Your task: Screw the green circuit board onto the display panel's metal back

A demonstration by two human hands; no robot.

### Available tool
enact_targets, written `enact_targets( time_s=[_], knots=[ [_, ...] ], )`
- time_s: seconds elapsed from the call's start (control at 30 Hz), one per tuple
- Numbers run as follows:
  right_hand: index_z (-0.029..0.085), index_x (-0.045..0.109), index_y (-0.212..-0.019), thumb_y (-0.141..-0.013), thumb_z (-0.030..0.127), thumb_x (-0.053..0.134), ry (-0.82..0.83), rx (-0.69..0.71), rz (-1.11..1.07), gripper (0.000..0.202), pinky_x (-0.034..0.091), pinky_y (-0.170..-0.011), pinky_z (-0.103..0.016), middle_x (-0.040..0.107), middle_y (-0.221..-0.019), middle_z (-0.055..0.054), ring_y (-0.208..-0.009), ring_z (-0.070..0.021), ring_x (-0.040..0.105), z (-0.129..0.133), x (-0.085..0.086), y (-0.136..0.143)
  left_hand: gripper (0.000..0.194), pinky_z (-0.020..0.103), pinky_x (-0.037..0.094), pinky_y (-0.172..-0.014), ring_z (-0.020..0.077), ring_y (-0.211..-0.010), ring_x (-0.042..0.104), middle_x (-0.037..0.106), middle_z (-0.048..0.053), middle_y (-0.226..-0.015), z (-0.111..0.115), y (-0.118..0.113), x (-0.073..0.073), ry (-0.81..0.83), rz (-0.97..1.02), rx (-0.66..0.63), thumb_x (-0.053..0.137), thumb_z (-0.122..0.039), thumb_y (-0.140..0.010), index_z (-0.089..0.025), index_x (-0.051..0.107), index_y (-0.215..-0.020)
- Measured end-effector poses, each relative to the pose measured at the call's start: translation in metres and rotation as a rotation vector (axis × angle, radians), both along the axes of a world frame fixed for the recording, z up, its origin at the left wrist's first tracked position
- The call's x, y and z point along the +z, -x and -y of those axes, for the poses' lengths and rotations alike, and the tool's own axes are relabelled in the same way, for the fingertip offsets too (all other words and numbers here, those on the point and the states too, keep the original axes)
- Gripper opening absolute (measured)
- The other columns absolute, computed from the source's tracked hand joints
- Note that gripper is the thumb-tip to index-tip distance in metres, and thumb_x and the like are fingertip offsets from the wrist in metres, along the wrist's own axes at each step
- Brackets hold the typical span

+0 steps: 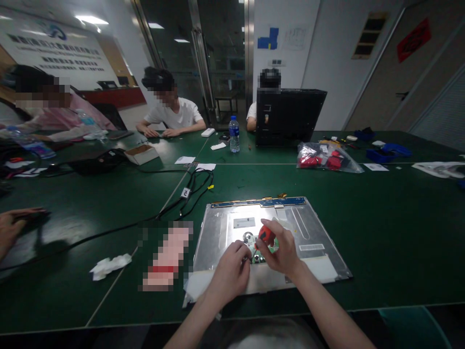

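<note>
A flat display panel (214,232) lies before me with its silvery metal back up and a blue circuit strip (240,203) along its far edge. Near its middle sits a small green circuit board (258,259), partly covered by my hands. My right hand (285,249) is closed around the red handle of a screwdriver (267,233), whose shaft slants down to the left toward the board. Close to the screwdriver's lower end, my left hand (232,266) rests on the panel with its fingers curled together; whatever they hold is hidden.
Black cables (170,206) run across the green table (385,232) to the left, near a crumpled tissue (111,265). Beyond the panel stand a water bottle (234,136), a bag of red parts (327,159) and a black monitor-like case (290,116). Several people sit around the table.
</note>
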State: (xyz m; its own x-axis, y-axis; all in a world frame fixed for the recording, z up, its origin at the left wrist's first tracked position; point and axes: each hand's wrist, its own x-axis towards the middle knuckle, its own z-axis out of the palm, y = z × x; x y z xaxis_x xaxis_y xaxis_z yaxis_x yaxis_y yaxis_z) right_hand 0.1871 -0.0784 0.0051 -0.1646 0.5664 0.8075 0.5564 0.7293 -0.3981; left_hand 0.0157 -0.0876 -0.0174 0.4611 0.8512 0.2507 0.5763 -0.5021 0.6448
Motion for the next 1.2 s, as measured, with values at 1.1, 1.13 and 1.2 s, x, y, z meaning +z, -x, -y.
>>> enact_targets(
  time_s=[1.1,1.13,1.2],
  knots=[
    [0.022,0.037,-0.136,-0.088,0.019,0.049,0.035,0.128,-0.028,0.049,0.042,-0.05,-0.024,0.059,-0.084,-0.002,-0.058,-0.0114,0.052,-0.007,0.004,0.004,0.019,0.03,0.045,-0.074,0.0182,-0.082,0.057,0.055,0.004,-0.086,-0.012,0.005,-0.001,0.078,0.132,-0.001,0.042,-0.004,-0.07,-0.018,0.054,-0.069],
    [0.022,0.036,-0.137,-0.088,0.018,0.047,0.041,0.132,-0.025,0.05,0.043,-0.051,-0.024,0.06,-0.085,-0.002,-0.058,-0.0115,0.052,-0.006,0.005,0.004,0.02,0.03,0.045,-0.074,0.0181,-0.082,0.057,0.055,0.004,-0.086,-0.012,0.006,-0.002,0.078,0.135,-0.003,0.042,-0.004,-0.071,-0.018,0.055,-0.07],
    [0.022,0.035,-0.138,-0.087,0.017,0.046,0.048,0.13,-0.023,0.052,0.044,-0.052,-0.025,0.06,-0.085,-0.002,-0.058,-0.0117,0.053,-0.005,0.005,0.004,0.021,0.029,0.045,-0.074,0.0178,-0.082,0.057,0.055,0.004,-0.086,-0.012,0.006,-0.003,0.08,0.14,-0.008,0.041,-0.003,-0.07,-0.018,0.055,-0.07]
  ],
)
